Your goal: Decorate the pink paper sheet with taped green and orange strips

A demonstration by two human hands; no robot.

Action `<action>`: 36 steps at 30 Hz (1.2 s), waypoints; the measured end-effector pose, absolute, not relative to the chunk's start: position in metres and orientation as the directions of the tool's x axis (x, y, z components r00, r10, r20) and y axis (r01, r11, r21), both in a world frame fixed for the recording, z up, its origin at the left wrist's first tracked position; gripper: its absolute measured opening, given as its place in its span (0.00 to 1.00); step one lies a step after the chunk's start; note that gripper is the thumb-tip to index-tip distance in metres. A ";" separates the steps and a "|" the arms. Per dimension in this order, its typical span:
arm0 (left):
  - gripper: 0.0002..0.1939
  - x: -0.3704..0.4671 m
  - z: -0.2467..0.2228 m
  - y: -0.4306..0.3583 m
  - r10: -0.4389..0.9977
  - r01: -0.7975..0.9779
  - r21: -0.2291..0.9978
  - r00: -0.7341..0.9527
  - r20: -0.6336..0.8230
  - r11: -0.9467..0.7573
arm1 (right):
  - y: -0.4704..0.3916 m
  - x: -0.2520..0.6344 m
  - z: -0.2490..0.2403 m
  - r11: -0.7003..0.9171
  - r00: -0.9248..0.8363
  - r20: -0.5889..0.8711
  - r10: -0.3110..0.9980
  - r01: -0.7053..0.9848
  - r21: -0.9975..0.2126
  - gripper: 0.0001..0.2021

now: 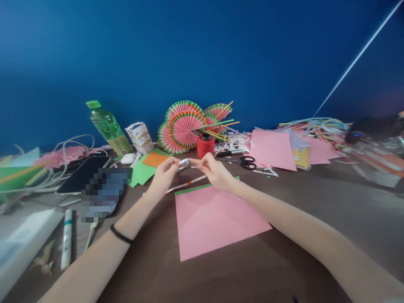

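Above the far edge of a pink sheet of paper (217,219), my left hand (164,173) is closed on a small, pale, ring-shaped roll that looks like tape (184,162). My right hand (215,170) is closed too, its thumb and forefinger pinched beside the roll. What lies between those fingertips is too small to make out. A green strip (192,190) runs along the sheet's far edge. Just past it lies a narrow white strip (181,185) with an orange patch, partly hidden by my right hand. A green sheet (142,173) and an orange one (154,159) lie beyond my left hand.
Pleated pink-and-green paper fans (186,128) lean on the blue wall behind a red thread spool (205,146). Black scissors (248,162) and pink sheets (274,148) lie right. On the left are a green-capped bottle (110,130), a phone (107,191), a marker (66,240) and cables.
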State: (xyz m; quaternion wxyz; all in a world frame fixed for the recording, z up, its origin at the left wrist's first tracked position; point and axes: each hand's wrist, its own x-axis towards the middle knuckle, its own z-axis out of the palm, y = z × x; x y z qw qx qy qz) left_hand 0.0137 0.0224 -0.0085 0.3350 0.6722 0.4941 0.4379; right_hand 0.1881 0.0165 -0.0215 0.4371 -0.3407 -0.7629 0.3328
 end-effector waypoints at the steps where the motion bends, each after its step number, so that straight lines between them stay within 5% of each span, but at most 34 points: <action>1: 0.08 0.012 -0.008 0.024 0.955 0.416 0.861 0.101 0.278 -0.294 | 0.018 0.189 -0.020 0.529 -0.374 0.436 0.819 0.193 -0.827 0.05; 4: 0.11 0.007 -0.006 0.026 0.936 0.661 0.677 0.118 0.332 -0.324 | 0.028 0.198 -0.012 0.452 -0.348 0.379 0.857 0.157 -0.878 0.06; 9: 0.13 0.003 -0.011 0.030 0.901 0.910 0.218 0.269 0.339 -0.354 | 0.050 0.228 -0.004 0.231 -0.421 0.085 0.903 0.309 -0.923 0.05; 16: 0.07 -0.001 -0.021 0.030 0.860 0.934 -0.029 0.340 0.380 -0.357 | 0.065 0.259 -0.005 0.228 -0.408 0.003 0.913 0.503 -0.833 0.10; 19: 0.11 0.005 -0.022 0.028 0.819 0.902 -0.036 0.406 0.405 -0.430 | 0.070 0.266 -0.009 0.173 -0.305 -0.029 0.952 0.614 -0.770 0.10; 24: 0.17 0.024 -0.030 0.019 0.699 0.694 0.137 0.655 0.288 -0.707 | 0.073 0.267 -0.016 0.043 -0.327 -0.210 0.922 0.623 -0.781 0.11; 36: 0.21 0.029 -0.041 0.013 0.679 0.667 0.127 0.716 0.163 -0.734 | 0.067 0.256 -0.012 0.072 -0.342 -0.251 0.906 0.706 -0.705 0.11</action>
